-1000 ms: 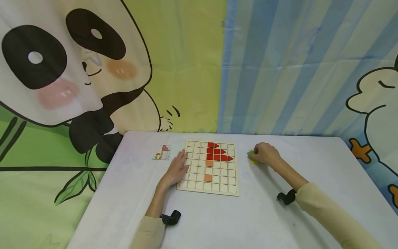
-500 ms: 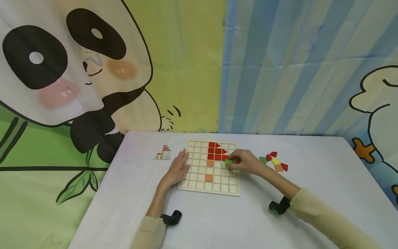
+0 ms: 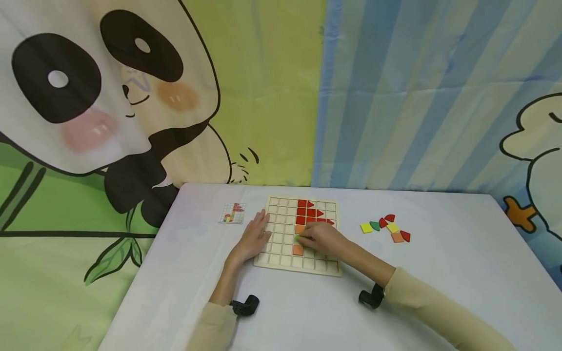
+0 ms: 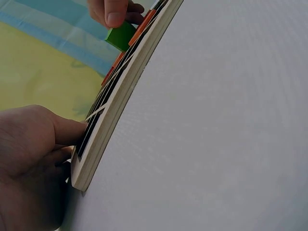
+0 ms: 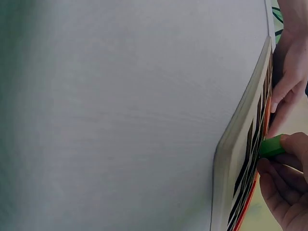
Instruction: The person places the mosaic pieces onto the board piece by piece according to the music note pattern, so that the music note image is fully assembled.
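Note:
A square wooden grid board (image 3: 274, 247) lies on the table. My left hand (image 3: 251, 239) rests along its left edge, fingers extended; in the left wrist view the thumb (image 4: 70, 131) touches the board's rim. My right hand (image 3: 325, 237) reaches over the board and pinches a green tile (image 5: 272, 146) between thumb and fingers. That tile (image 4: 121, 36) is tilted at the board's surface, in the column between two orange tiles, the upper (image 3: 299, 228) and the lower (image 3: 298, 250). Rows of red tiles (image 3: 302, 212) with pointed right ends fill cells above; my right hand partly covers the lowest row.
A small pattern card (image 3: 231, 213) lies left of the board. To the right are loose pieces: yellow squares (image 3: 366, 227), a dark green rounded piece (image 3: 375, 225), an orange square (image 3: 397, 237) and several red rounded pieces (image 3: 406, 236). A printed curtain (image 3: 272, 97) hangs behind the table.
My right hand has moved left from the loose pieces onto the board, carrying the green tile to the column with the orange tiles. The loose pieces are now uncovered. My left hand stays put.

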Tool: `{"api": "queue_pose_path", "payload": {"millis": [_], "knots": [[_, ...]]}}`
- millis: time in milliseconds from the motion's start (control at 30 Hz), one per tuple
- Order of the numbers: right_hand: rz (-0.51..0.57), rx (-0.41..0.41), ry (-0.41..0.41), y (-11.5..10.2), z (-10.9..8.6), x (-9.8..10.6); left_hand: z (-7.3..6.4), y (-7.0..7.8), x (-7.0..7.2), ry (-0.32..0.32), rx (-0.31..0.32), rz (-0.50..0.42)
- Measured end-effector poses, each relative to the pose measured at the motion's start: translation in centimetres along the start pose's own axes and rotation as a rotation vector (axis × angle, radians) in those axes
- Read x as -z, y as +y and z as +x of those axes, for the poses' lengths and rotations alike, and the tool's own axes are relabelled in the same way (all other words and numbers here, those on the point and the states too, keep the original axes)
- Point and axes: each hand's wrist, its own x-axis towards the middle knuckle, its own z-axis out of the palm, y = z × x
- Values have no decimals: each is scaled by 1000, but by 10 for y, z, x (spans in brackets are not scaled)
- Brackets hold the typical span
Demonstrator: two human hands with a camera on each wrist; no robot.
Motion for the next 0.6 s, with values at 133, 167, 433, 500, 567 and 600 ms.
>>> {"api": "queue_pose_path", "payload": {"millis": [133, 167, 433, 500, 567, 600], "knots": [[-38, 5, -5, -4, 2, -2, 0, 0, 0, 7, -10, -3], [-46, 4, -8, -5, 2, -3, 1, 0, 0, 5, -10, 0], [-52, -25, -8, -7, 0, -4, 1, 0, -1, -4, -5, 8], [-49, -24, -9, -6, 0, -4, 1, 0, -1, 0, -10, 5], [-47, -27, -13, -6, 0, -2, 2, -1, -1, 0, -7, 3], [-48, -26, -13, -6, 1, -2, 1, -1, -1, 2, -10, 2]]}}
